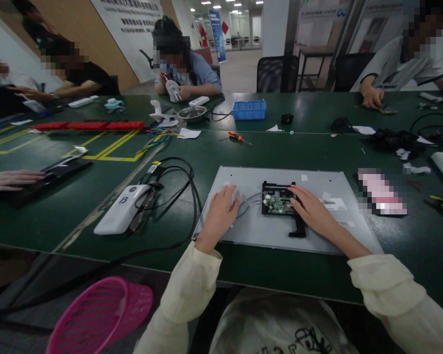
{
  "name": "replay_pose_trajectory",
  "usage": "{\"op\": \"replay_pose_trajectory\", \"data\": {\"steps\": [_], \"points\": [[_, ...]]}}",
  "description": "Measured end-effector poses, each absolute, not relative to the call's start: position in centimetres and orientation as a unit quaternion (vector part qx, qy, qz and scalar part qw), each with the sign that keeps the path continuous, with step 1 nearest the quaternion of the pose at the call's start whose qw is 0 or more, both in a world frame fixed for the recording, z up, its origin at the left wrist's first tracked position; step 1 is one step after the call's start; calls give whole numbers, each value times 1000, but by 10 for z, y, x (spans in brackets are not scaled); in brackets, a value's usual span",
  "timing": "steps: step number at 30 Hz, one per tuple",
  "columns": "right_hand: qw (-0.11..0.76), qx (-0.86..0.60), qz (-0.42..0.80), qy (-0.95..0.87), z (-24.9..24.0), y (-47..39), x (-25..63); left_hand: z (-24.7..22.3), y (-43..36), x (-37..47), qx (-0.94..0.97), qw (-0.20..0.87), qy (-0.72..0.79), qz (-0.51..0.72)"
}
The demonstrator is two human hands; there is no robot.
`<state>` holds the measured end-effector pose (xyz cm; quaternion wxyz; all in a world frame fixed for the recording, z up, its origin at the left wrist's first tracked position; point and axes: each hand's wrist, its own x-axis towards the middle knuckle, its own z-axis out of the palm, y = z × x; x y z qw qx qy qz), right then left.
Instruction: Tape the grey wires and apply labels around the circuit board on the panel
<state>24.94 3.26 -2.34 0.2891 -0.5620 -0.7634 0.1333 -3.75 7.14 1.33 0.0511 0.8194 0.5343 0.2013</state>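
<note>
A flat grey panel [243, 179] lies on the green table in front of me. On it sits a black frame [300, 227] holding a green circuit board [275, 203], with thin grey cables [248, 200] running from its left side. My left hand [221, 211] rests on the panel's left part near those cables, its fingers apart and nothing visibly held. My right hand [312, 209] touches the right edge of the black frame, fingers stretched out over it.
A white power bank [121, 209] and black cables lie left of the panel, a pink phone-like object [382, 191] right. Beyond are an orange screwdriver [236, 136], a blue basket [249, 110] and a metal bowl [192, 114]. A pink basket [92, 314] stands below. Several people sit around.
</note>
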Motion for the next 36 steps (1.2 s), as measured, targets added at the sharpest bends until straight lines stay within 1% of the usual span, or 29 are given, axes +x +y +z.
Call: {"op": "replay_pose_trajectory", "data": {"steps": [3, 6, 9, 13, 17, 28, 36], "points": [[288, -562, 133, -764, -24, 33, 249, 20, 62, -29, 824, 40, 522, 218], [289, -561, 127, -766, -24, 33, 249, 23, 39, -13, 834, 41, 513, 197], [286, -563, 117, -766, -24, 33, 247, 17, 12, 2, 841, 34, 520, 148], [277, -568, 102, -768, -24, 33, 245, 2, -10, 11, 839, -20, 529, 127], [271, -570, 95, -770, -23, 35, 243, -4, -10, 7, 843, -42, 522, 125], [264, -576, 83, -769, -21, 40, 233, -6, 1, -4, 844, -36, 520, 125], [273, -576, 106, -764, -20, 44, 232, -6, 4, -6, 838, -29, 529, 128]]}}
